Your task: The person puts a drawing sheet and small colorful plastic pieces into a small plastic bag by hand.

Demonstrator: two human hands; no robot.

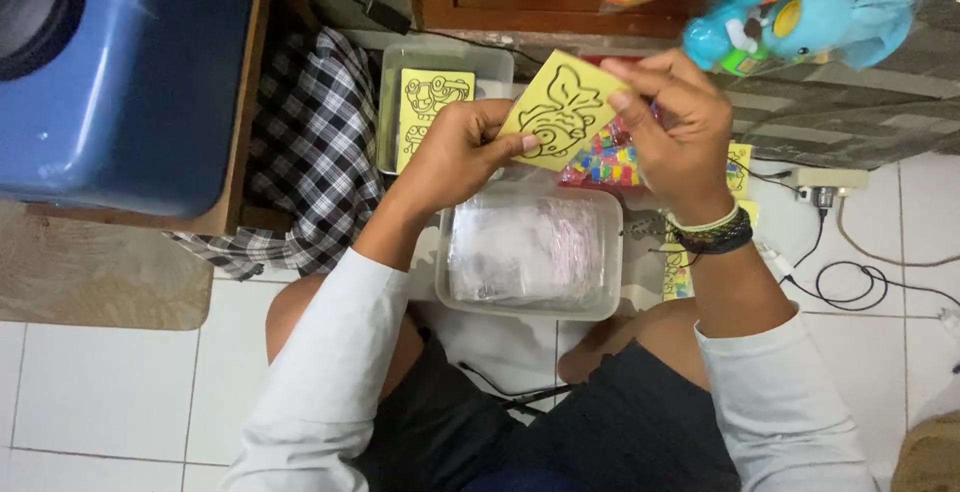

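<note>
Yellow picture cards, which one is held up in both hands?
The fish outline card, pinched between the left hand and right hand. The other yellow card lies in the clear tray behind.

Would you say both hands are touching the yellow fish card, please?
Touching: the head view shows the left hand pinching the yellow fish card at its left edge, and the right hand gripping its right edge.

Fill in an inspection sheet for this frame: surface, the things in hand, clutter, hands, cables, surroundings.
Surface: white tiled floor; the person sits on it.
Things in hand: yellow card with a black outline drawing, held up by both hands.
Clutter: clear tub of plastic sleeves, tray of more yellow cards, bag of coloured packets.
Hands: left hand pinches the card's lower edge; right hand grips its upper right.
Cables: black cable coiled on the tiles.
Surroundings: blue container, checked cloth, bagged blue toys.
</note>
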